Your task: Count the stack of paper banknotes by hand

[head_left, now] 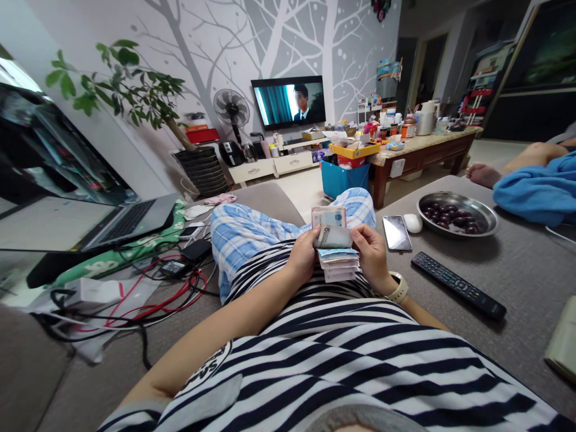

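Observation:
I lie back on a grey sofa in a striped shirt and blue plaid trousers. Both hands hold a stack of banknotes (333, 249) above my lap. My left hand (304, 253) grips the stack's left side, thumb on the top note, which is bent upward. My right hand (371, 252), with a pale watch at the wrist, is closed on the right side of the stack. The lower notes fan out below my fingers.
On the sofa to my right lie a phone (396, 232), a white mouse (413, 222), a metal bowl of dark fruit (457, 215) and a black remote (458, 285). Another person's foot (482, 174) and blue cloth lie far right. A laptop (126, 223) and tangled cables (148, 294) are left.

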`<state>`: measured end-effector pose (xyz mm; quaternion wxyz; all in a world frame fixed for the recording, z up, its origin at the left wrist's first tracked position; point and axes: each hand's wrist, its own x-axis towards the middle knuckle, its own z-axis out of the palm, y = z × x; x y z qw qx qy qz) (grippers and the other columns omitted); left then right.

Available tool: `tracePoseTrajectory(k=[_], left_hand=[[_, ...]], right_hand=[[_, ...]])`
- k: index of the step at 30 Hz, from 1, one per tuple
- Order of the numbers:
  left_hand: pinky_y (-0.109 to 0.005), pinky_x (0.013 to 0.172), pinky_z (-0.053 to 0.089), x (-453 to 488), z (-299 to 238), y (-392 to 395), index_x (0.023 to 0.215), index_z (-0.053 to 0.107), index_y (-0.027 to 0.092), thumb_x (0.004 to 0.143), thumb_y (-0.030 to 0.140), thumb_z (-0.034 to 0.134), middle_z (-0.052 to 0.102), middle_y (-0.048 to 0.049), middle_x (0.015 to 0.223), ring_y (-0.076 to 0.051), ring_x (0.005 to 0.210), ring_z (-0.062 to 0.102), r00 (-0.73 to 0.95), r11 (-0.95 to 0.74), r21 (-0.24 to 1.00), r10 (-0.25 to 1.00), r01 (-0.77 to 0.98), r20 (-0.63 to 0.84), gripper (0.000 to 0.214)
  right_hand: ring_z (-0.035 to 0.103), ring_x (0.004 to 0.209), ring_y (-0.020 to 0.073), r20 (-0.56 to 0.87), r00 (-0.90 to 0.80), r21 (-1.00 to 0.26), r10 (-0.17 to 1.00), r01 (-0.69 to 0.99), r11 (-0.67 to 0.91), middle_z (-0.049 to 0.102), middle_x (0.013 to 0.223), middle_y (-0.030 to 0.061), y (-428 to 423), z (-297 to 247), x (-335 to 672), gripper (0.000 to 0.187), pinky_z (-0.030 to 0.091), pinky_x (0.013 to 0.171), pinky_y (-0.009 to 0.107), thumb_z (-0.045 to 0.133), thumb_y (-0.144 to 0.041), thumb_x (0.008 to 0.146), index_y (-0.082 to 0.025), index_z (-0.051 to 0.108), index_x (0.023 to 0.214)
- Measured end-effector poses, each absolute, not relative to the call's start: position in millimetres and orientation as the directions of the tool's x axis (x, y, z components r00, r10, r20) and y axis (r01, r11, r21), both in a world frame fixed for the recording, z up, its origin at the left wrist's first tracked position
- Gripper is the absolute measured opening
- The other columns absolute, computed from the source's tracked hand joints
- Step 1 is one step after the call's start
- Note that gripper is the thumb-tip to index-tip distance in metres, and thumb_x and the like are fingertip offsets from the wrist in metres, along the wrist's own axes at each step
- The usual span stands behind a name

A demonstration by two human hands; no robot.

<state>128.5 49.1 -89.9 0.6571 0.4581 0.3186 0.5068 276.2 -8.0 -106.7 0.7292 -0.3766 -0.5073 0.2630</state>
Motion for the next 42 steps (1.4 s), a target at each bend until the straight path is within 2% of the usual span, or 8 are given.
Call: tracePoseTrajectory(k=[9, 18, 23, 32, 42], left_hand=[[-0.037, 0.086, 0.054, 128.7, -88.8, 48.8, 0.082, 0.076, 0.018, 0.070, 0.044, 0.081, 0.077, -0.0042, 0.079, -0.027, 0.090, 0.071, 0.261, 0.050, 0.934, 0.964, -0.354, 0.047, 0.030], [-0.033, 0.081, 0.053, 128.7, -87.5, 47.4, 0.079, 0.076, 0.017, 0.068, 0.040, 0.081, 0.077, -0.0037, 0.077, -0.024, 0.082, 0.069, 0.255, 0.053, 0.927, 0.966, -0.371, 0.047, 0.026], [-0.035, 0.083, 0.053, 128.6, -89.5, 48.9, 0.082, 0.077, 0.017, 0.071, 0.042, 0.081, 0.077, -0.0044, 0.078, -0.026, 0.085, 0.070, 0.265, 0.056, 0.929, 0.963, -0.367, 0.047, 0.028], [-0.032, 0.076, 0.053, 128.6, -88.4, 46.3, 0.078, 0.076, 0.016, 0.071, 0.039, 0.080, 0.076, -0.0040, 0.075, -0.022, 0.076, 0.068, 0.252, 0.043, 0.931, 0.966, -0.363, 0.054, 0.023], [-0.034, 0.080, 0.053, 129.0, -90.5, 48.1, 0.078, 0.076, 0.018, 0.075, 0.038, 0.077, 0.076, -0.0043, 0.077, -0.023, 0.079, 0.068, 0.254, 0.041, 0.928, 0.965, -0.370, 0.059, 0.021]], right_hand=[[0.036, 0.055, 0.0136, 0.536, 0.352, -0.821, 0.767, 0.008, 0.570, 0.044, 0.057, -0.0044, -10.4, -104.5, 275.5, 0.041, 0.029, 0.052, 0.029, 0.065, -0.057, 0.090, -0.023, 0.056, 0.070], [0.036, 0.054, 0.0132, 0.537, 0.358, -0.818, 0.764, 0.000, 0.575, 0.043, 0.057, -0.0049, -10.1, -103.9, 274.9, 0.042, 0.029, 0.051, 0.029, 0.066, -0.058, 0.090, -0.023, 0.056, 0.069], [0.037, 0.054, 0.0133, 0.535, 0.354, -0.822, 0.767, 0.007, 0.569, 0.044, 0.056, -0.0047, -10.9, -102.9, 274.9, 0.043, 0.029, 0.051, 0.029, 0.066, -0.059, 0.090, -0.023, 0.056, 0.068], [0.036, 0.053, 0.0129, 0.536, 0.353, -0.820, 0.767, 0.002, 0.572, 0.044, 0.056, -0.0051, -10.8, -101.8, 274.8, 0.040, 0.029, 0.051, 0.028, 0.066, -0.056, 0.089, -0.022, 0.057, 0.069], [0.038, 0.056, 0.0135, 0.562, 0.357, -0.798, 0.746, -0.001, 0.602, 0.047, 0.059, -0.0039, -8.3, -106.8, 276.1, 0.039, 0.030, 0.052, 0.028, 0.066, -0.054, 0.092, -0.022, 0.059, 0.071]])
